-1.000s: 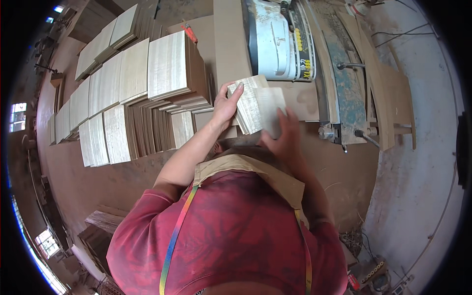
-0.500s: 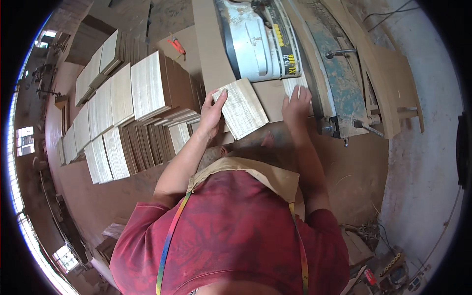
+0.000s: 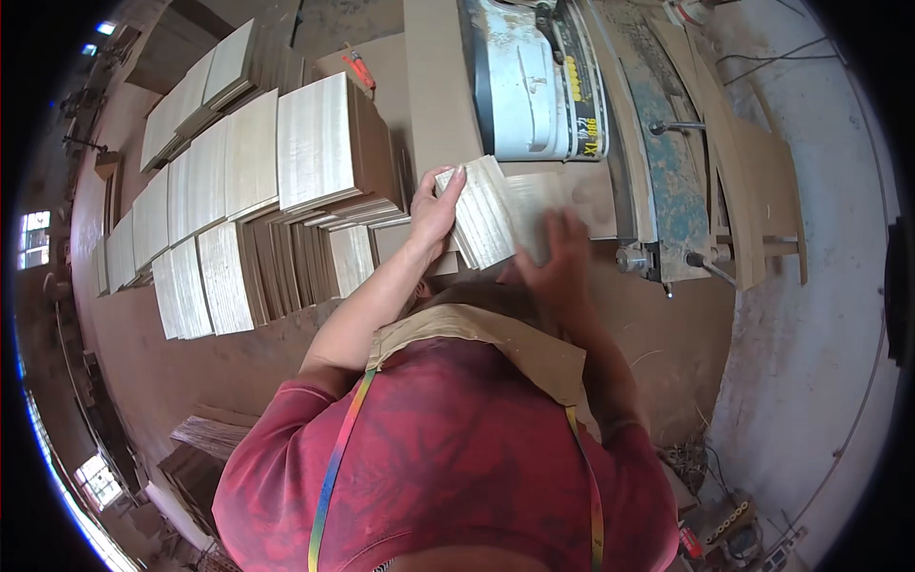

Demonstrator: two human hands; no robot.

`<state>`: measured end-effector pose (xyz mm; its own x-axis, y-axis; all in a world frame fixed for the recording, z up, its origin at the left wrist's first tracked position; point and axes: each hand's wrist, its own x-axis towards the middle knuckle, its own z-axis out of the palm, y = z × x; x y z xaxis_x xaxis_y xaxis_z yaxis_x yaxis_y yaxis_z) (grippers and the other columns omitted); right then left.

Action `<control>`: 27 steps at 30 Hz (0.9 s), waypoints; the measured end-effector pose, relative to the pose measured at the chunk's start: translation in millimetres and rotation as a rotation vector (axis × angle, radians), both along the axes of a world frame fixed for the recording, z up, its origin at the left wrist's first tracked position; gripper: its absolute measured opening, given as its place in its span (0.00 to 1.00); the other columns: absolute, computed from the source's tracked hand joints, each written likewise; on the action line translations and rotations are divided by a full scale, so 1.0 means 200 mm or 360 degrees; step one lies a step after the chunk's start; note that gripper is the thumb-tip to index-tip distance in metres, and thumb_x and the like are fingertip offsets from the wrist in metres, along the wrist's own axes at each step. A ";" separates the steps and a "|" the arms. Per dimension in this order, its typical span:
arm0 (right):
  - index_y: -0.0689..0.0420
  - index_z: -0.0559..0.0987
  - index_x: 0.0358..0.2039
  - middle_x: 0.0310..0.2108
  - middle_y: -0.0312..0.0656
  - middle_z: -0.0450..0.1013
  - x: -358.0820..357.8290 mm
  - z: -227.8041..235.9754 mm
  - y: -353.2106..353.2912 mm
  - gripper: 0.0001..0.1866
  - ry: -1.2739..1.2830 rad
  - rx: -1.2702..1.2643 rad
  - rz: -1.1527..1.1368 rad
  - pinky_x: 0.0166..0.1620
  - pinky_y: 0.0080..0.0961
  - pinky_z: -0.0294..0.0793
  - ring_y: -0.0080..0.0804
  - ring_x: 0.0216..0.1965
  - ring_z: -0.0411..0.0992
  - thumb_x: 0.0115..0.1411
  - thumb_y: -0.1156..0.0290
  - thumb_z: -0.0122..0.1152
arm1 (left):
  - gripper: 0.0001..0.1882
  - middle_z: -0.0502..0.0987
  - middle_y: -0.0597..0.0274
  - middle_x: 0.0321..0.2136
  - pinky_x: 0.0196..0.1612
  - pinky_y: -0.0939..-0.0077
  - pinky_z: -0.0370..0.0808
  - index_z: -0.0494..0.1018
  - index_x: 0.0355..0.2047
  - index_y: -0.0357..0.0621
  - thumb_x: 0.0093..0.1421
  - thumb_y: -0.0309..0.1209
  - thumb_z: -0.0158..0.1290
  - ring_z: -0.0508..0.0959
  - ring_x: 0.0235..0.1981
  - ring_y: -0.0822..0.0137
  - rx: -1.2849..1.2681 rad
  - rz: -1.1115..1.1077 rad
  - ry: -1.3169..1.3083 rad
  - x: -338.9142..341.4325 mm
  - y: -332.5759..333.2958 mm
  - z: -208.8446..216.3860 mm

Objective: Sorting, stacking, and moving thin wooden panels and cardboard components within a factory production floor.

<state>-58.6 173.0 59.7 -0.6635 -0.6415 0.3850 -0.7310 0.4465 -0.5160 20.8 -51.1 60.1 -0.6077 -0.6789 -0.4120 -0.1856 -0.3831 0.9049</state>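
Note:
My left hand (image 3: 438, 205) grips a small stack of pale, square-cut wooden boards (image 3: 484, 214) by its left edge, thumb on top. Close to the right of that stack, my right hand (image 3: 562, 253) holds another thin wooden board (image 3: 536, 205); hand and board are both smeared by motion. The two lots of wood overlap or nearly touch in the picture. Both hands are at the near end of a bench machine with a light blue, worn housing (image 3: 529, 95).
Stacked rows of pale wooden boards (image 3: 315, 143) stand at the left, with orange-handled pliers (image 3: 359, 71) behind them. A green, paint-worn metal part with clamp levers (image 3: 679, 181) runs along the machine's right side. Beyond it rises a grey wall (image 3: 801, 315).
My right hand has drawn a board from the machine's near end toward the left hand's wood. The left hand keeps its grip and has turned its boards. The view has shifted slightly.

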 end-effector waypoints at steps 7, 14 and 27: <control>0.66 0.74 0.62 0.61 0.58 0.71 -0.24 -0.45 0.10 0.32 0.0346 0.0146 -0.0542 0.59 0.51 0.76 0.63 0.59 0.70 0.59 0.67 0.71 | 0.25 0.78 0.50 0.53 0.48 0.68 0.80 0.72 0.66 0.48 0.74 0.41 0.62 0.81 0.47 0.62 0.0235 -0.0234 0.0099 0.12 -0.14 0.10; 0.67 0.78 0.60 0.59 0.60 0.73 -0.53 -0.54 -0.19 0.28 0.0373 -0.0018 -0.0590 0.60 0.48 0.76 0.61 0.61 0.70 0.62 0.68 0.71 | 0.27 0.77 0.49 0.55 0.50 0.68 0.80 0.70 0.68 0.49 0.73 0.37 0.63 0.80 0.50 0.60 0.0319 -0.0402 0.0219 0.15 -0.20 0.07; 0.65 0.81 0.58 0.62 0.59 0.73 0.06 0.11 -0.16 0.34 -0.0205 -0.0078 0.0123 0.57 0.45 0.80 0.56 0.55 0.76 0.54 0.62 0.82 | 0.25 0.77 0.52 0.57 0.59 0.69 0.77 0.69 0.69 0.46 0.77 0.39 0.58 0.76 0.58 0.64 0.0037 -0.0229 0.0200 0.01 -0.06 -0.07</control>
